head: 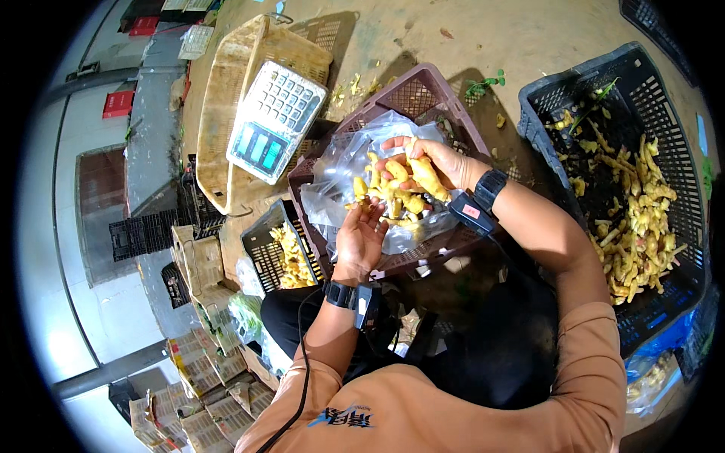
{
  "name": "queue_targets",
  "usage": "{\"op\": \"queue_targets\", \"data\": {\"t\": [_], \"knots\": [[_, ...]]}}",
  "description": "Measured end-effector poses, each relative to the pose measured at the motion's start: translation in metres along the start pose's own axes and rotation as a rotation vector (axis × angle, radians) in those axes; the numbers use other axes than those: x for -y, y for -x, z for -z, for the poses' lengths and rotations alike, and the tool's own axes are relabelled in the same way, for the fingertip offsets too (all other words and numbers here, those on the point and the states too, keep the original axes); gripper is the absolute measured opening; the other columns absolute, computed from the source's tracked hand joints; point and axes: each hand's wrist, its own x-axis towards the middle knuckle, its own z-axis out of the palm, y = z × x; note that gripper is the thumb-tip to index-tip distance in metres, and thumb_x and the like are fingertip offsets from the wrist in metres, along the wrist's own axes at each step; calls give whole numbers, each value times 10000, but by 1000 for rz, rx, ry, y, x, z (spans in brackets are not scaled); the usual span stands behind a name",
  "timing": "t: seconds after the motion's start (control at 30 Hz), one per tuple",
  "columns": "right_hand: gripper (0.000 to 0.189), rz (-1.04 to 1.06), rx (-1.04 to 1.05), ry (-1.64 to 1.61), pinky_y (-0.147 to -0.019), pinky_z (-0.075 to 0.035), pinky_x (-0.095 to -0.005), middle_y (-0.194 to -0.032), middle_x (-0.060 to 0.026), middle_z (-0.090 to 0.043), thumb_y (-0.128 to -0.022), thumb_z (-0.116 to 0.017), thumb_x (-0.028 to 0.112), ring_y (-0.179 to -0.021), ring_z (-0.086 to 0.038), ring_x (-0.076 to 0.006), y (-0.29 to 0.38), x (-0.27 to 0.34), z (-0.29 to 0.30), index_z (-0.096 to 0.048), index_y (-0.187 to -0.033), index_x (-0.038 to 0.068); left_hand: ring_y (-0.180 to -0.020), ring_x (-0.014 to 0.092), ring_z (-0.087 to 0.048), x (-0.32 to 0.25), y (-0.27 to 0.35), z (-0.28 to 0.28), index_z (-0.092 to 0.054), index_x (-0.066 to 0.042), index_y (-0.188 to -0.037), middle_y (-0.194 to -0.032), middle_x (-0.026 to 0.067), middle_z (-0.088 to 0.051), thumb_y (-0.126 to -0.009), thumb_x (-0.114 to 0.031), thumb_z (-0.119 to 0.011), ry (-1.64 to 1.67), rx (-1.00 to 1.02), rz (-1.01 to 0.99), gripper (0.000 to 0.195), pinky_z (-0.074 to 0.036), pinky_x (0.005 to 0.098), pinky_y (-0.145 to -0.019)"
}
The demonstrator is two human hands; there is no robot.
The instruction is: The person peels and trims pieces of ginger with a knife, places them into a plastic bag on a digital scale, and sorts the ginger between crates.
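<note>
Before me, a clear plastic bag (331, 164) lies spread inside a maroon plastic crate (391, 110). Several pieces of yellow ginger root (399, 201) are heaped in the bag. My right hand (447, 161) grips a thick piece of ginger (426, 176) above the heap, thumb on top. Other ginger shows beneath its fingers. At the heap's near left edge is my left hand (361, 238), palm up and bare, fingers apart. Its fingertips are beside or touching a ginger piece (359, 188); the contact is partly hidden.
A digital scale (277, 122) stands left of the bag by a tan crate (218, 113). To the right, a large black crate (546, 113) holds ginger. A smaller black crate (260, 249) with ginger sits at left. Stacked crates (209, 419) line the lower left.
</note>
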Motion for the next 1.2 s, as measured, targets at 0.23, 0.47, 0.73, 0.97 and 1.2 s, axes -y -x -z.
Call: {"op": "queue_targets", "data": {"t": [0.23, 0.47, 0.73, 0.97, 1.2], "knots": [[442, -8, 171, -72, -742, -533, -364, -1019, -161, -543, -757, -428, 165, -987, -540, -262, -22, -13, 11, -441, -1187, 63, -1142, 313, -463, 12, -14, -6, -484, -61, -1163, -1216, 147, -468, -934, -255, -448, 298, 209, 83, 302, -399, 428, -956], [243, 172, -83, 414, -712, -497, -260, -941, -88, -575, -748, -475, 56, -867, -583, -174, -26, -33, -3, -489, -990, 58, -1102, 202, -495, 4, -15, -14, -506, -59, -1161, -1111, 60, -556, -938, -244, -455, 269, 219, -159, 294, -356, 375, -995], [280, 427, -313, 932, -769, -473, -268, -998, -65, -546, -775, -540, -19, -912, -556, -157, -48, -70, 24, -497, -1048, 32, -886, 157, -539, 4, -38, 3, -503, -138, -1044, -1025, 25, -572, -928, -162, -475, 216, -92, -202, 122, -440, 302, -735], [285, 561, -339, 1035, -638, -492, -344, -814, -136, -633, -709, -623, 23, -731, -615, -232, -19, -52, 62, -595, -993, 22, -903, 199, -530, 17, -64, 17, -469, -34, -1155, -1032, 84, -538, -963, -249, -384, -531, -96, 137, 300, -457, 364, -846], [288, 311, -614, 1425, -678, -529, -324, -828, -117, -671, -899, -521, 287, -735, -652, -183, 178, 117, -41, -645, -906, 28, -1230, 239, -362, 5, -3, -42, -347, -146, -1363, -1342, 113, -371, -908, -308, -458, -451, -40, -147, 496, -268, 417, -1012]]}}
